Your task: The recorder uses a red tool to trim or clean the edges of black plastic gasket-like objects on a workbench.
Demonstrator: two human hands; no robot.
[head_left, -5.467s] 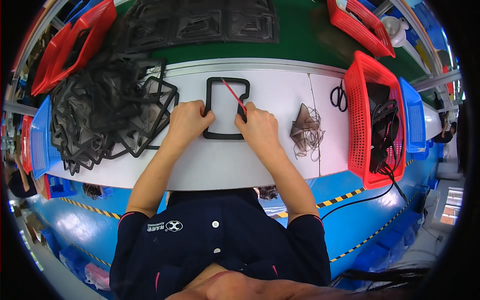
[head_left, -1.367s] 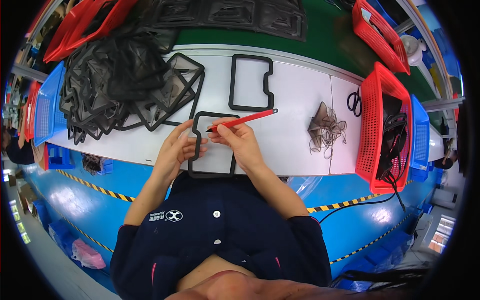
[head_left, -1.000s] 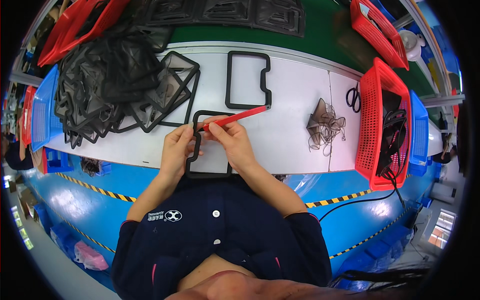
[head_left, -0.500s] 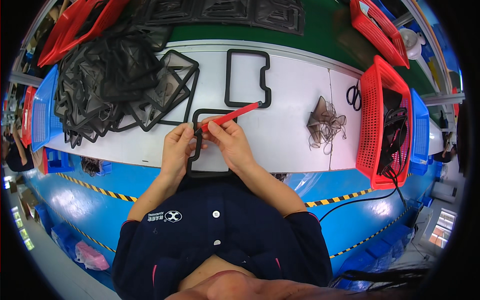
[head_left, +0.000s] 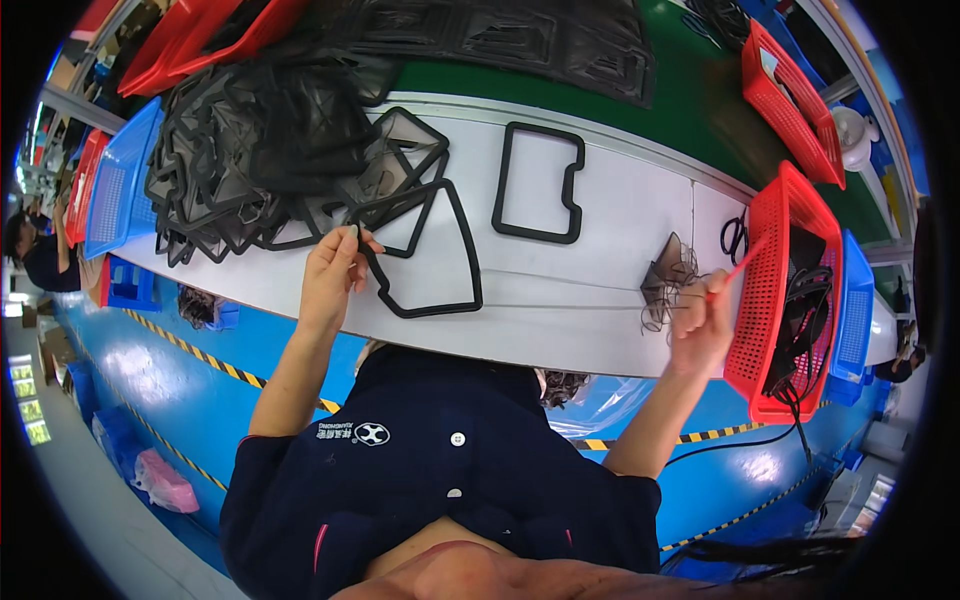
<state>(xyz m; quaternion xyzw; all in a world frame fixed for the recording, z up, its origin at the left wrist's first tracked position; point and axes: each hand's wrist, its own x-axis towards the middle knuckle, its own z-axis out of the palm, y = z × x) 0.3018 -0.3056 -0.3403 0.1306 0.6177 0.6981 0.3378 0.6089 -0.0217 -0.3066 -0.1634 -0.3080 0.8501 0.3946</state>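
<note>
My left hand (head_left: 335,272) pinches the corner of a black rubbery frame (head_left: 468,250), which is tilted up off the white table. At the right, my right hand (head_left: 700,322) is closed around a slim red tool (head_left: 748,258), blurred by motion; its kind is unclear. That hand is beside a small heap of thin, dark film scraps (head_left: 668,278). Two faint pale lines, perhaps a strip of film, run across the table between the held frame and the scraps. A second black frame (head_left: 501,190), notched on its right side, lies flat farther back.
A large pile of black frames with film (head_left: 260,150) covers the table's left. Black scissors (head_left: 735,236) lie next to a red basket (head_left: 780,330) holding dark items and cables. Blue baskets (head_left: 120,190) stand at the sides. Dark sheets (head_left: 500,40) lie on the green surface behind.
My right hand has moved from the frame to the scraps at the right, carrying the red tool. My left hand has kept the frame, now turned and lifted. The view has shifted slightly.
</note>
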